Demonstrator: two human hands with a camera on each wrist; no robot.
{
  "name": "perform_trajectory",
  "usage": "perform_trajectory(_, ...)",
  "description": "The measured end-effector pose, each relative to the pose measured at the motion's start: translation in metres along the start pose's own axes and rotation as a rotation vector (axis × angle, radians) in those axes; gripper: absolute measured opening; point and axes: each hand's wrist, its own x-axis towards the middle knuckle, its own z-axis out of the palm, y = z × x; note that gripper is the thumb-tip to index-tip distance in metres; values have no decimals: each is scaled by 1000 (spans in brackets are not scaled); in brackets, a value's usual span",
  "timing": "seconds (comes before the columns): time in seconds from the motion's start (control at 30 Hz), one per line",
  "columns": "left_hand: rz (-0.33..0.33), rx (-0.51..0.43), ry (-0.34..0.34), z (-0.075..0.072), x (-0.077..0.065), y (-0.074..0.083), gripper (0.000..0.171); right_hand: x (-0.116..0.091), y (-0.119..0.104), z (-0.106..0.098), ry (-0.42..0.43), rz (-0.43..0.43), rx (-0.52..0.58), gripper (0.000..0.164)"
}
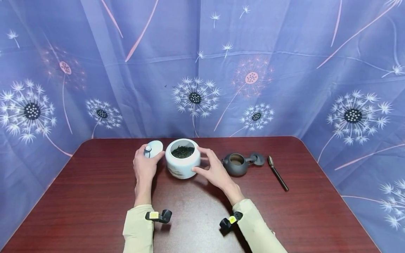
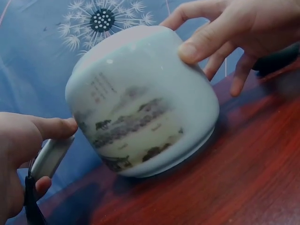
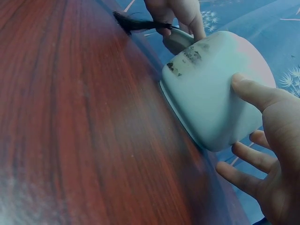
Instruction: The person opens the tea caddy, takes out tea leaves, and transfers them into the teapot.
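1. Right-hand hold: We are holding the white jar [image 1: 183,166] by its side with the right hand [image 1: 218,174], the thumb bearing on the near wall and the index finger reaching round near the rim. The lower fingers are spreading; we are not able to tell whether all are touching. We are judging that slick glaze or an uneven push could be tipping the jar and spilling its dark leaves [image 1: 182,151].
2. Left-hand hold: We are pinching the tilted lid [image 1: 155,148] in the left hand [image 1: 145,166]. A loose pinch could be letting it drop; crowding could be knocking its edge against the jar and chipping either piece.
3. Tassel: The dark tassel [image 2: 33,206] is hanging at the left hand, where it could be catching between lid and jar.
4. Clearance: The dark teapot [image 1: 235,169] is standing just beyond the right hand; a wide outward swing could be striking it.
5. Jar position: The jar is standing upright on the table [image 1: 107,196], between both hands. The right hand is touching it; the left is sitting just beside it, and we are not able to confirm thumb contact.
6. Background: A patterned curtain [image 1: 152,91] is hanging behind the table.
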Motion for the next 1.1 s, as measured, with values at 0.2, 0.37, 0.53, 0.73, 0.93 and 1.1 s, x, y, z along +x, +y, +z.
perform_trajectory(0.2, -3, 45, -7, 2, 0, -5, 74, 0, -1, 0, 5, -4, 1, 71)
perform_trajectory(0.37, -15, 63, -56, 5, 0, -8, 75, 0, -1, -1, 6, -5, 4, 72)
perform_trajectory(0.53, -9, 62, -81, 8, -1, -12, 76, -1, 0, 0, 1, -7, 3, 72)
perform_trajectory(0.73, -22, 72, -97, 10, -2, -17, 77, -1, 0, 0, 0, -1, 7, 71)
perform_trajectory(0.93, -31, 83, -102, 13, -4, -18, 77, -1, 0, 0, -3, -4, 13, 72)
perform_trajectory(1.1, -30, 141, -111, 14, -4, -19, 78, -1, -1, 0, -1, -8, 12, 72)
